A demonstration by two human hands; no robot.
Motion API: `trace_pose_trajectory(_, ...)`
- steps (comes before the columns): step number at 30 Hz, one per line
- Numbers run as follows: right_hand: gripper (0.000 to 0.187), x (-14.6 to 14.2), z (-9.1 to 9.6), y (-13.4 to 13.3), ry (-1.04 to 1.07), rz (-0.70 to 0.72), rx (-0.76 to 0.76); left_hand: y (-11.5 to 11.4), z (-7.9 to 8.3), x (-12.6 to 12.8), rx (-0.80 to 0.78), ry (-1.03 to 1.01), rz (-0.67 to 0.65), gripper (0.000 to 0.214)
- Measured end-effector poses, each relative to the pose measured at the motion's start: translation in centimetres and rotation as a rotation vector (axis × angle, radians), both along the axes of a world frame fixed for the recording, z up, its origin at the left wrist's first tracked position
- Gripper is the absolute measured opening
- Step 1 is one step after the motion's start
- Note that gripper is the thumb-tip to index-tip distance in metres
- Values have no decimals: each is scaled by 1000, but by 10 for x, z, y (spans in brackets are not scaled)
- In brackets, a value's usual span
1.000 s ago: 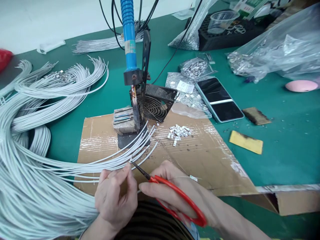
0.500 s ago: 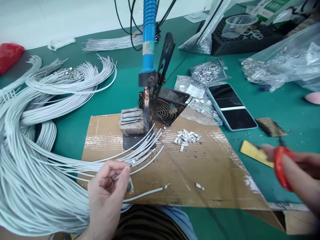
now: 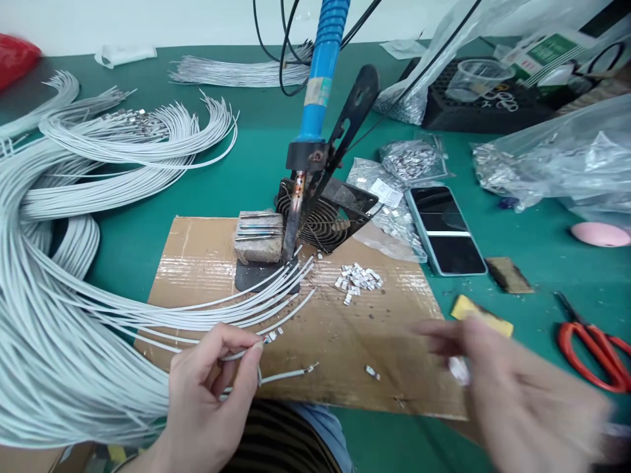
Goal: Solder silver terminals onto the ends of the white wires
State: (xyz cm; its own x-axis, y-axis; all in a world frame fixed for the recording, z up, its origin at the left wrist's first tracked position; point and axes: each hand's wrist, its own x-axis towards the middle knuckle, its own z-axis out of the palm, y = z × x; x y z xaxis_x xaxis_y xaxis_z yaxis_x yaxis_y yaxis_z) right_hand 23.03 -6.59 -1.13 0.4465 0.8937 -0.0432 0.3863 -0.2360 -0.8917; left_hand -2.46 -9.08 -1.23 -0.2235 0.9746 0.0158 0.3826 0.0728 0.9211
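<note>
My left hand [image 3: 211,387] pinches the end of one white wire [image 3: 246,353] between thumb and forefinger, near the front edge of the cardboard sheet [image 3: 325,328]. Several more white wires [image 3: 236,309] fan across the cardboard toward the soldering iron stand [image 3: 261,246], where the blue-handled soldering iron [image 3: 318,85] points down. My right hand [image 3: 507,387] is blurred by motion over the cardboard's right front corner; its fingers look spread with nothing in them. The red-handled scissors [image 3: 594,348] lie on the green mat at right. A small pile of metal terminals [image 3: 357,279] rests on the cardboard.
A big bundle of white wires [image 3: 59,315] fills the left side. A phone [image 3: 444,230], bags of metal parts [image 3: 409,161], a small fan [image 3: 320,217], yellow and brown sponges [image 3: 480,309], a pink disc [image 3: 599,233] and a black tray [image 3: 473,105] sit behind and right.
The right hand carried the scissors from the wire tip off to the right, laid them on the mat and is now swinging back empty. The left hand keeps its pinch on the wire.
</note>
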Motion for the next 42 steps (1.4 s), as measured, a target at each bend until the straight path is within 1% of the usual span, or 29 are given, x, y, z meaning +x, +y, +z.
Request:
trace_pose_trajectory(1, 29, -16, 2, -2, -19, 44, 18, -1, -1, -1, 20, 35, -23, 10)
trace_pose_trajectory(3, 30, -53, 3, -3, 118, 312, 84, -4, -3, -2, 55, 77, -60, 9)
trace_pose_trajectory(4, 28, -70, 2, -2, 169, 402, 116, -4, -3, -3, 67, 84, -75, 8)
trace_pose_trajectory(5, 25, -84, 0, -1, 219, 463, 148, -5, -3, -3, 79, 88, -87, 8)
trace_pose_trajectory(6, 24, -94, -2, -1, 265, 479, 161, -5, -2, -3, 86, 88, -95, 8)
trace_pose_trajectory(8, 24, -104, -6, -1, 329, 473, 165, -5, -2, -3, 91, 89, -104, 9)
trace_pose_trajectory(14, 30, -99, -12, -6, 438, 454, 54, -4, -1, -3, 59, 90, -131, 12)
trace_pose_trajectory(17, 33, -102, -15, -7, 499, 432, 11, -4, -1, -3, 53, 76, -147, 13)
trace_pose_trajectory(24, 32, -104, -19, -8, 553, 428, 0, -3, -1, -3, 106, 72, -154, 11)
trace_pose_trajectory(28, 34, -103, -19, -8, 564, 416, -17, 0, 1, -5, 171, 111, -208, 18)
trace_pose_trajectory(32, 35, -103, -19, -8, 606, 409, -48, 1, 3, -6, 192, 148, -237, 18)
trace_pose_trajectory(35, 35, -102, -19, -7, 632, 414, -74, 0, 3, -5, 182, 141, -239, 17)
trace_pose_trajectory(37, 36, -103, -20, -7, 641, 414, -87, -1, 3, -4, 182, 135, -216, 17)
trace_pose_trajectory(42, 34, -104, -21, -7, 666, 413, -67, -3, 2, -2, 187, 136, -178, 16)
